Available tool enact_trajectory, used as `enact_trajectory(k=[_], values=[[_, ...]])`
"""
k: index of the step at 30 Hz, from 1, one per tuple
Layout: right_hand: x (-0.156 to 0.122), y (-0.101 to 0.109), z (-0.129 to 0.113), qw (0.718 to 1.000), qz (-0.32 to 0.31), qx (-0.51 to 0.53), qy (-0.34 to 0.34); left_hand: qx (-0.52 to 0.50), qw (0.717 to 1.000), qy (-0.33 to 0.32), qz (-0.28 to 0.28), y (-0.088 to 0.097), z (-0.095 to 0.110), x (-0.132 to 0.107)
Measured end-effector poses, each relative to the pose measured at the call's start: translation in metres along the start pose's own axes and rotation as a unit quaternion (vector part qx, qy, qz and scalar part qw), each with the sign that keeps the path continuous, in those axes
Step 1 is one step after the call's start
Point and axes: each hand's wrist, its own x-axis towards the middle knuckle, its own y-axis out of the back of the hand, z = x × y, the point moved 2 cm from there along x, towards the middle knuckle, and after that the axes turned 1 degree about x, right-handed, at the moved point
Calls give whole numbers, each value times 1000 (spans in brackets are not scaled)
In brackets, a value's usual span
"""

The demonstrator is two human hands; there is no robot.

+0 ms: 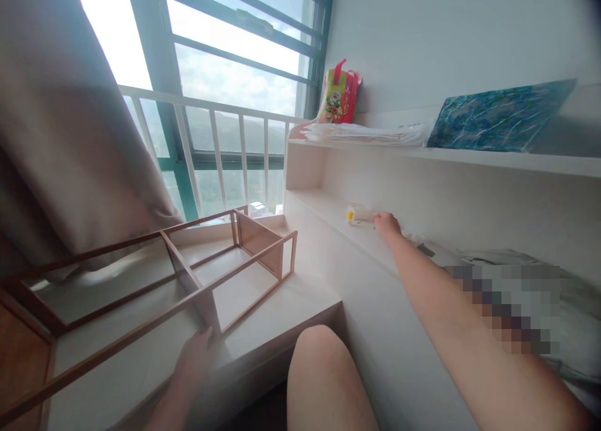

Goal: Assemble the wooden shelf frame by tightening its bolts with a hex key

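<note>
- Pinching or just touching, can't tell, with right hand [387,226] at the pale, yellow-ended container [360,214]
- Far along the white ledge [323,204], right
- Near left, at wooden rack [201,291] with left hand [193,354], too blurred to call any grip

Right hand: you reached yours [389,226] across the pale ledge [319,201], fingertips at the end of a small see-through container [359,214] with a yellow end; whether you gripped it was unclear.
Left hand: yours [193,354], blurred, was at the lower edge of the middle panel of the brown rack [186,274].
Rack: it lay on its side before you, on the white platform [305,299] beside the window [235,68].
Upper shelf: a red-and-yellow bag [339,99] stood above stacked papers [361,132], left of a blue-green patterned panel [500,118].
Knee: yours [323,362] showed between your arms.
Left edge: a curtain [70,124] hung there.
</note>
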Motion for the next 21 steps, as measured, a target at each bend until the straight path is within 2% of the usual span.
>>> enact_trajectory(k=[7, 13, 15, 18, 19, 21], values=[[23, -32, 11, 986, -61, -148, 54, 25, 999, -6, -28, -4, 0, 2], [35, -38, 19, 972, -87, -203, 84, -17, 999, 0, -38, 7, 5, -12], [37, -38, 21, 966, -78, -226, 96, -13, 999, 27, -17, 17, 8, -24], [37, -37, 22, 962, -72, -252, 81, 5, 996, 62, 60, 46, 23, -52], [36, -37, 21, 961, -73, -256, 74, -31, 996, 43, 68, 57, 33, -65], [34, -37, 18, 963, -72, -252, 66, -188, 981, -33, 40, 79, 60, -95]])
